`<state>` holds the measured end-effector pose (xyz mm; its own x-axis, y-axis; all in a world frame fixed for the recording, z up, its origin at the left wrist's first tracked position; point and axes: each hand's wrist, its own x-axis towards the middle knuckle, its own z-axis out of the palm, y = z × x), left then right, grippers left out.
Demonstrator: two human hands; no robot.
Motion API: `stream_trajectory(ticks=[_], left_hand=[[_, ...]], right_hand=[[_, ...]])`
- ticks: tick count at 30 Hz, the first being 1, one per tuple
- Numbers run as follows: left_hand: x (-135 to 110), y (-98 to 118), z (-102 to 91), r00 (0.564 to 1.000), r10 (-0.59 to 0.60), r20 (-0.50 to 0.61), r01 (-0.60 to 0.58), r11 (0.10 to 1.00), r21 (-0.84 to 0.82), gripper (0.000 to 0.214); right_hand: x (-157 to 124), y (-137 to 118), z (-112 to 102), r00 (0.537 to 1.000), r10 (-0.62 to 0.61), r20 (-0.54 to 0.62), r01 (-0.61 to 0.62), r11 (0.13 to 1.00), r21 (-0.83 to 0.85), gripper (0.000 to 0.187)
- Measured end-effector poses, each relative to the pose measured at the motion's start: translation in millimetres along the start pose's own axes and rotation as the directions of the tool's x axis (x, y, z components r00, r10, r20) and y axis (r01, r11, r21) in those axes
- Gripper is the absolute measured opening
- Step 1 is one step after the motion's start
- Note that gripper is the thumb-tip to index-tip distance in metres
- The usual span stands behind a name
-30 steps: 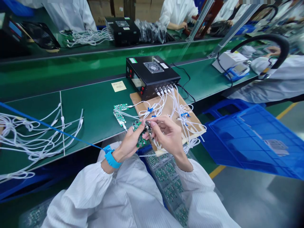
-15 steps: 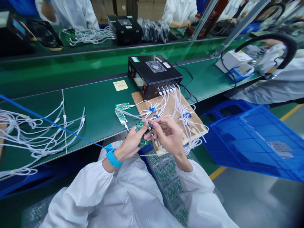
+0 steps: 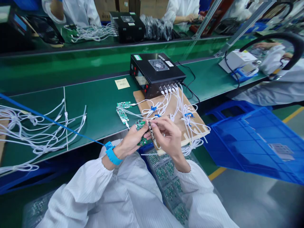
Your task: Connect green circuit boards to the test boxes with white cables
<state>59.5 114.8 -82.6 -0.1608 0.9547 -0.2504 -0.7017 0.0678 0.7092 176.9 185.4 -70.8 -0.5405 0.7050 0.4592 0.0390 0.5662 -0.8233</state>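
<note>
While the left hand [image 3: 130, 142], tethered by a blue wrist strap [image 3: 111, 155], closes its fingers around a green circuit board [image 3: 140, 126] just off the bench edge, the right hand [image 3: 169, 137] pinches a narrow board [image 3: 150, 129] edge-on against it between thumb and forefinger. Both boards sit close to the white cables [image 3: 166, 104] fanning from the black multi-port box [image 3: 156, 71] over a cardboard sheet [image 3: 140, 95], apparently so the short leads can reach. Two further boards [image 3: 122, 111] lie cabled on the green mat [image 3: 95, 104], and a bagged tray of boards [image 3: 166, 180] rests on the lap, within reach.
</note>
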Motion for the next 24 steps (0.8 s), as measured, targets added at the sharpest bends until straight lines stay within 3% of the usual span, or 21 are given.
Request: stream_trajectory(ticks=[5, 8, 11, 15, 21, 24], left_hand=[[-6.3, 3.0, -11.3, 0.992, 0.059, -0.114, -0.044, 0.990, 0.131, 0.046], [-17.0, 7.8, -22.8, 0.964, 0.150, -0.217, -0.078, 0.949, 0.306, 0.045], [-28.8, 14.0, -36.0, 0.930, 0.186, -0.317, -0.055, 0.923, 0.380, 0.048], [-41.6, 22.4, -50.3, 0.903, 0.156, -0.401, -0.046, 0.962, 0.271, 0.049], [-55.7, 30.3, -56.4, 0.900, -0.101, -0.425, 0.101, 0.995, -0.023, 0.032], [-61.1, 31.1, -55.8, 0.906, -0.166, -0.389, 0.160, 0.986, -0.048, 0.035]], right_hand=[[0.3, 11.3, 3.8, 0.991, 0.048, 0.126, -0.052, 0.998, 0.030, 0.019], [2.0, 17.0, 8.8, 0.972, 0.074, 0.225, -0.082, 0.996, 0.024, 0.021], [5.3, 19.4, 19.8, 0.958, 0.095, 0.272, -0.083, 0.995, -0.053, 0.018], [11.5, 20.3, 37.8, 0.936, 0.141, 0.321, -0.073, 0.974, -0.216, 0.012], [16.3, 23.7, 54.5, 0.899, 0.204, 0.387, -0.019, 0.902, -0.431, 0.021], [14.2, 30.4, 60.4, 0.892, 0.238, 0.383, -0.033, 0.881, -0.471, 0.025]])
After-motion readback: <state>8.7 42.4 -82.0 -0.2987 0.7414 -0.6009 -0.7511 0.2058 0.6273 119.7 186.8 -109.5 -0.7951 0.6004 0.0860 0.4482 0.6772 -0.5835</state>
